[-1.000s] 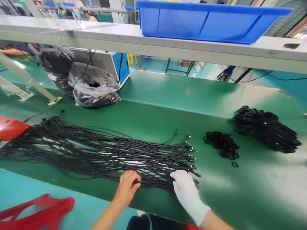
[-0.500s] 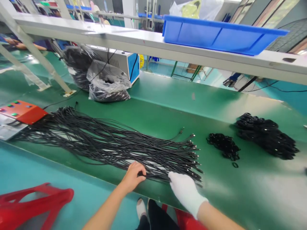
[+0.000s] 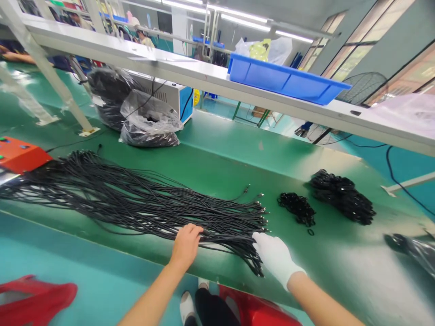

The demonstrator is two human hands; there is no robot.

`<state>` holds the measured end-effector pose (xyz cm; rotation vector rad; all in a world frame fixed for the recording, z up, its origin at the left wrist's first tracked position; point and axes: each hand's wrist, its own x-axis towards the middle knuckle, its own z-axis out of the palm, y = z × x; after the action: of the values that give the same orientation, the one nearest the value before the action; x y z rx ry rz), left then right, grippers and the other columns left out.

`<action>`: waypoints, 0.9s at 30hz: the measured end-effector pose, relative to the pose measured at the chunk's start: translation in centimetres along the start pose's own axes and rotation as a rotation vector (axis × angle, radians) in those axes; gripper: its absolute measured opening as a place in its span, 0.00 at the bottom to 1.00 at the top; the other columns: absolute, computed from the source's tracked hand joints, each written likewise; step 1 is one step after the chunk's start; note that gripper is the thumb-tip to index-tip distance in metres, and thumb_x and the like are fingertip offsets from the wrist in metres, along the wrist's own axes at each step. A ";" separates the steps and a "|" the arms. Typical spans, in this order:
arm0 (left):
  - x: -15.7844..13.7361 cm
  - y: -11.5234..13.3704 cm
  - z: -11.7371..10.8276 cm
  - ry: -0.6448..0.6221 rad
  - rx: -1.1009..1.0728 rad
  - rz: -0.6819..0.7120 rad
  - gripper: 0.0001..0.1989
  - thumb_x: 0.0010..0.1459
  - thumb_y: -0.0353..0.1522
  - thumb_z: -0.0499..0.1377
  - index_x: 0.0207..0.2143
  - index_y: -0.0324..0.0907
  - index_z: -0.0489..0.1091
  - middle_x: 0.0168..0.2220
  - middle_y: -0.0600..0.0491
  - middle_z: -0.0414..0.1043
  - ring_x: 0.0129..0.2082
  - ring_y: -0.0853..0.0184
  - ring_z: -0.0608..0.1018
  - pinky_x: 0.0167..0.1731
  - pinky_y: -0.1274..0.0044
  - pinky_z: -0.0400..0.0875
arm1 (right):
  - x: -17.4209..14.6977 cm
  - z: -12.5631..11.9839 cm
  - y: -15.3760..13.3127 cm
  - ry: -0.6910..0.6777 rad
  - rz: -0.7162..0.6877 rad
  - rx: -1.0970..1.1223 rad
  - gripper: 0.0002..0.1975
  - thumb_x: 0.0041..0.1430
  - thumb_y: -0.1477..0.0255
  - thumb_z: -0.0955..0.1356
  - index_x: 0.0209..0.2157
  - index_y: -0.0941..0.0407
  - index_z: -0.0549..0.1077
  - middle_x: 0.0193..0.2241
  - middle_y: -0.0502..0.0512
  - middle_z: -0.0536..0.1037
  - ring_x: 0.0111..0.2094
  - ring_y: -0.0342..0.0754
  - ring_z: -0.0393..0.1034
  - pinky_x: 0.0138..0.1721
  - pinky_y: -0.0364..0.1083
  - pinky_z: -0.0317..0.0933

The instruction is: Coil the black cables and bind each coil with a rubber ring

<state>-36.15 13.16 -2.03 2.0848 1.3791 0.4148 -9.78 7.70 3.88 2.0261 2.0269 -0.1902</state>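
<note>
A long bunch of black cables (image 3: 136, 199) lies across the green table, with small metal-tipped plugs at its right end. My bare left hand (image 3: 186, 246) is closed round some of the near cables, its fingertips partly hidden among them. In a white glove, my right hand (image 3: 273, 256) has its fingers together against the cables near their plug ends; the thumb side is partly hidden. Between my hands a strand of cables (image 3: 234, 244) bends toward the table's front edge, apart from the main bunch. Right of the plugs lies a small pile of black rings (image 3: 297, 208).
A larger black pile (image 3: 341, 194) lies farther right. Bagged black goods (image 3: 149, 120) stand behind, beside a grey and blue machine (image 3: 170, 93). An orange control box (image 3: 23, 154) sits at left. Overhead, a shelf (image 3: 204, 81) carries a blue tray (image 3: 285, 81). A red stool (image 3: 37, 296) is below.
The near cables have spread away from the main bunch, their plug ends now angled toward the front edge. My left hand has turned over the cables. The camera view has tilted up and shifted right.
</note>
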 end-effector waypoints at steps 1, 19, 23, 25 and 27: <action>0.1 0.4 0.1 0.016 0.015 0.017 0.17 0.55 0.22 0.50 0.43 0.44 0.69 0.43 0.48 0.69 0.45 0.60 0.68 0.45 0.67 0.59 | -0.5 0.0 -0.1 0.014 -0.006 0.000 0.11 0.58 0.75 0.61 0.41 0.55 0.71 0.35 0.57 0.78 0.34 0.50 0.72 0.35 0.45 0.55; -0.7 2.1 2.4 0.088 0.048 0.126 0.07 0.50 0.23 0.55 0.30 0.42 0.66 0.33 0.50 0.69 0.36 0.59 0.70 0.37 0.68 0.64 | -4.0 4.4 0.9 0.182 -0.166 0.146 0.21 0.48 0.81 0.64 0.46 0.54 0.71 0.38 0.57 0.76 0.40 0.53 0.68 0.44 0.53 0.57; -1.2 0.9 3.4 0.114 -0.026 0.146 0.08 0.51 0.21 0.55 0.29 0.42 0.63 0.33 0.53 0.68 0.36 0.63 0.70 0.36 0.71 0.66 | -4.2 2.1 -0.5 0.111 -0.119 0.210 0.26 0.49 0.74 0.66 0.53 0.55 0.65 0.49 0.60 0.70 0.51 0.57 0.62 0.55 0.59 0.45; -1.7 0.4 3.7 0.132 -0.056 0.163 0.08 0.51 0.21 0.54 0.30 0.42 0.62 0.35 0.52 0.68 0.38 0.63 0.70 0.40 0.70 0.66 | -3.1 1.0 -2.5 0.072 -0.073 0.252 0.20 0.58 0.72 0.60 0.53 0.56 0.64 0.51 0.60 0.68 0.53 0.54 0.60 0.55 0.56 0.47; -2.3 0.0 4.1 0.148 -0.074 0.182 0.07 0.51 0.22 0.54 0.30 0.42 0.62 0.36 0.52 0.67 0.40 0.63 0.70 0.47 0.66 0.64 | -1.1 0.5 -5.2 -0.001 -0.054 0.300 0.18 0.63 0.70 0.56 0.52 0.54 0.65 0.49 0.57 0.70 0.51 0.49 0.62 0.52 0.50 0.53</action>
<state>-34.81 9.77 -5.00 2.1629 1.2387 0.6981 -14.90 6.43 3.24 2.1377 2.1625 -0.5354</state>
